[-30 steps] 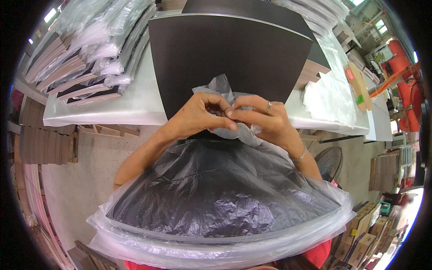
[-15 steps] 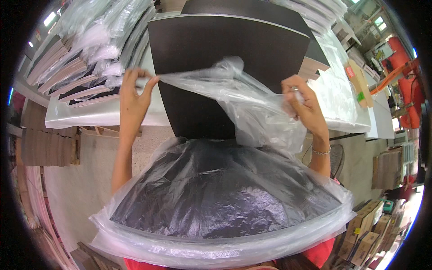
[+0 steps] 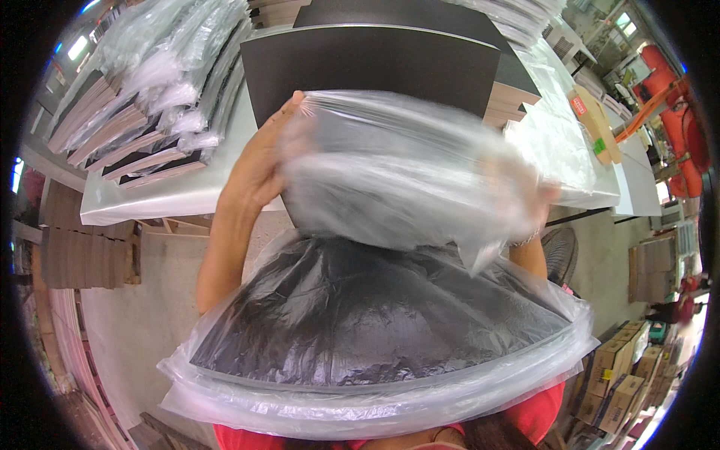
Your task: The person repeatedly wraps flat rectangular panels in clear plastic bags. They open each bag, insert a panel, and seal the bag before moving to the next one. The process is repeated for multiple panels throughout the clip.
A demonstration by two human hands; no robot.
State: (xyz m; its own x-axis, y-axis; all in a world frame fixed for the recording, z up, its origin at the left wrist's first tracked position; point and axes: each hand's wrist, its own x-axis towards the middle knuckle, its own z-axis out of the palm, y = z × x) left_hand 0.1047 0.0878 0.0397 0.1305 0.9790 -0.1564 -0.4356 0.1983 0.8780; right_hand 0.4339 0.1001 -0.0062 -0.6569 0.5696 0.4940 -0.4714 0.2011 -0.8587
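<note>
A clear plastic bag (image 3: 405, 176) is spread between my two hands, smeared by motion. My left hand (image 3: 259, 169) pinches its upper left corner, and some of those fingers show only dimly through the film. At the bag's right side my right hand (image 3: 536, 195) is blurred and partly covered by plastic, so its fingers cannot be made out. Behind the bag a large black board (image 3: 367, 64) lies on the table. Close to my body is a dark panel (image 3: 375, 315) covered in clear plastic, with a thick bunched band of film along its near edge.
Plastic-wrapped boards (image 3: 150, 97) are stacked at the table's left. On the right lie clear plastic sheets (image 3: 559, 150) and a cardboard piece (image 3: 595, 124). Stacked brown sheets (image 3: 82, 247) stand on the left floor, cardboard boxes (image 3: 615, 375) at lower right.
The bag has gone from a twisted strip to a wider, spread sheet. My left hand has moved right and turned; my right hand has dropped slightly and moved right.
</note>
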